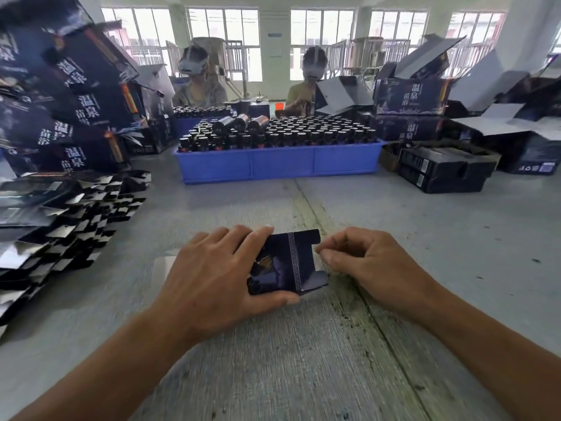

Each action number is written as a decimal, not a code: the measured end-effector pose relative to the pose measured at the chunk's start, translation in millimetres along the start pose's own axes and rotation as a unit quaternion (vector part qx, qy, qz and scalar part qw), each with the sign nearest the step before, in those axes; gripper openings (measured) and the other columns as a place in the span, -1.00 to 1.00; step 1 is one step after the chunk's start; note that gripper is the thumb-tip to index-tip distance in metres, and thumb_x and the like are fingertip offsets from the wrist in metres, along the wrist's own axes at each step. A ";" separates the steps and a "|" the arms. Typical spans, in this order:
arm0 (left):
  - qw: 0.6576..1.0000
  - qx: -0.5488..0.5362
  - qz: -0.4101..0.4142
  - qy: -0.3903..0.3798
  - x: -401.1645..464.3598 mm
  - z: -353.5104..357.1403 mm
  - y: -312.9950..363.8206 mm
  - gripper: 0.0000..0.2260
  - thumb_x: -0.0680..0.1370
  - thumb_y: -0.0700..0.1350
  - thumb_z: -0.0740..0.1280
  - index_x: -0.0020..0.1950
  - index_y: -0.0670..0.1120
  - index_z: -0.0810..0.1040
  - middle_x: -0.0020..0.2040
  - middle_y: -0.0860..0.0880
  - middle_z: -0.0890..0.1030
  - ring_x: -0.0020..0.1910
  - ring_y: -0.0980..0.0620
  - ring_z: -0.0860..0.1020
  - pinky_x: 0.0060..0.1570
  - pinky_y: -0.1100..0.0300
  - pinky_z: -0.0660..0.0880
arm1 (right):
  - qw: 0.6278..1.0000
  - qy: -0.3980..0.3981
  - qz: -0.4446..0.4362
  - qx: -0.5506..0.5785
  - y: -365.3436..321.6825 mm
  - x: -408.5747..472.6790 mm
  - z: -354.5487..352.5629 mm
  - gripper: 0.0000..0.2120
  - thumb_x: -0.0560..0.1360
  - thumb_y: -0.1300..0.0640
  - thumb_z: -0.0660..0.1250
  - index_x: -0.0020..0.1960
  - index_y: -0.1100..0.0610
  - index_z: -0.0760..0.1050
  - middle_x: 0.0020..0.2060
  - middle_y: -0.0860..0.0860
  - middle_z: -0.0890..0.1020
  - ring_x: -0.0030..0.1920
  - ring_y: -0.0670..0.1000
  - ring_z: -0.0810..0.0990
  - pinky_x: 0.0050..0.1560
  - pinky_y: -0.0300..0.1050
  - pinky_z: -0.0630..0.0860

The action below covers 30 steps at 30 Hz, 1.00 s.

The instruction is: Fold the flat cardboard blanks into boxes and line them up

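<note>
**Head view: end flap under way**

Left hand (218,275) clamped over dark cardboard blank (288,264), fingers on top, thumb under near edge, pinning it to bench (303,360). Right hand (361,262) just beside, fingertips curled, pinching an end flap, likely to fold it. Flat blanks stack (69,220) well left of left hand.
</note>
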<state>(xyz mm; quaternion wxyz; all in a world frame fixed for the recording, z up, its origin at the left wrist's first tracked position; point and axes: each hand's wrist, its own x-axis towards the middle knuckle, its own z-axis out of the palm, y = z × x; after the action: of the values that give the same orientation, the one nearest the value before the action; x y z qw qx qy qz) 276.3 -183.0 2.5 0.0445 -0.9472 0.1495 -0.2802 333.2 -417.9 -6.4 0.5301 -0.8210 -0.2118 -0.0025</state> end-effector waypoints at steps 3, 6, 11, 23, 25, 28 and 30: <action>0.999 -0.028 0.005 0.028 -1.7 -2.0 4.0 -0.15 0.44 0.52 0.11 0.41 -0.14 0.48 0.10 -0.04 0.65 -0.04 -0.04 0.63 -0.07 0.04 0.56 | 0.998 -0.026 0.003 0.055 -2.6 -1.0 -2.9 -0.90 0.53 0.13 0.44 0.01 -0.04 0.67 -0.07 -0.11 0.73 -0.05 -0.13 0.70 -0.07 -0.36 0.58; 0.998 -0.048 0.005 0.044 -2.1 -2.6 6.1 -0.17 0.45 0.49 0.15 0.44 -0.14 0.44 0.16 -0.03 0.62 -0.02 -0.02 0.61 -0.05 0.11 0.51 | 0.991 -0.035 0.012 0.129 -7.3 -1.3 -4.0 -0.87 0.52 0.22 0.44 0.04 0.07 0.58 -0.05 0.00 0.73 -0.06 -0.02 0.73 -0.15 -0.22 0.63; 0.994 -0.081 0.023 0.072 -2.5 -5.0 6.9 -0.26 0.51 0.41 0.17 0.48 -0.11 0.39 0.23 -0.03 0.58 -0.02 0.01 0.61 -0.06 0.19 0.42 | 0.990 -0.035 -0.021 0.131 -14.5 -6.8 -1.8 -0.85 0.55 0.31 0.39 -0.11 0.10 0.49 -0.11 0.05 0.74 -0.12 0.02 0.74 -0.21 -0.15 0.64; 0.995 -0.036 0.090 0.038 -0.5 -4.1 6.6 -0.38 0.54 0.39 0.11 0.57 0.19 0.19 0.29 -0.15 0.49 0.06 -0.12 0.58 -0.05 -0.07 0.61 | 0.993 -0.034 -0.035 0.107 -22.8 -11.8 0.8 -0.64 0.56 0.26 0.39 0.26 -0.10 0.53 -0.05 -0.08 0.74 -0.09 -0.05 0.74 -0.28 -0.18 0.65; 0.995 -0.047 0.084 0.041 -0.7 -3.0 7.2 -0.42 0.57 0.35 0.11 0.56 0.20 0.20 0.31 -0.15 0.47 0.10 -0.12 0.55 0.04 -0.08 0.57 | 0.995 -0.015 -0.051 0.089 -23.1 -12.6 4.1 -0.60 0.57 0.27 0.38 0.24 -0.18 0.51 -0.05 -0.11 0.74 -0.10 -0.07 0.74 -0.29 -0.19 0.63; 0.994 -0.067 0.072 0.047 -0.7 -3.5 6.5 -0.46 0.59 0.31 0.14 0.54 0.17 0.27 0.34 -0.14 0.45 0.20 -0.12 0.51 0.14 -0.05 0.49 | 0.995 0.028 -0.091 0.033 -24.0 -14.5 7.6 -0.56 0.58 0.25 0.36 0.28 -0.23 0.48 -0.06 -0.10 0.73 -0.14 -0.11 0.72 -0.31 -0.22 0.62; 0.993 -0.078 0.066 0.050 -0.3 -4.6 5.8 -0.47 0.57 0.29 0.18 0.52 0.16 0.31 0.37 -0.14 0.45 0.26 -0.14 0.49 0.20 -0.07 0.46 | 0.993 0.049 -0.106 0.022 -24.4 -15.5 8.7 -0.57 0.58 0.23 0.36 0.31 -0.21 0.47 -0.05 -0.12 0.72 -0.16 -0.11 0.71 -0.31 -0.23 0.61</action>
<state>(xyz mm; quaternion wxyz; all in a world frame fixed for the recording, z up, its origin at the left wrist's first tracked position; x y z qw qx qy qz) 272.2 -188.4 5.3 -0.0189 -0.9207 0.2355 -0.3106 308.6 -407.1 7.4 0.5542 -0.7811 -0.2716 -0.0946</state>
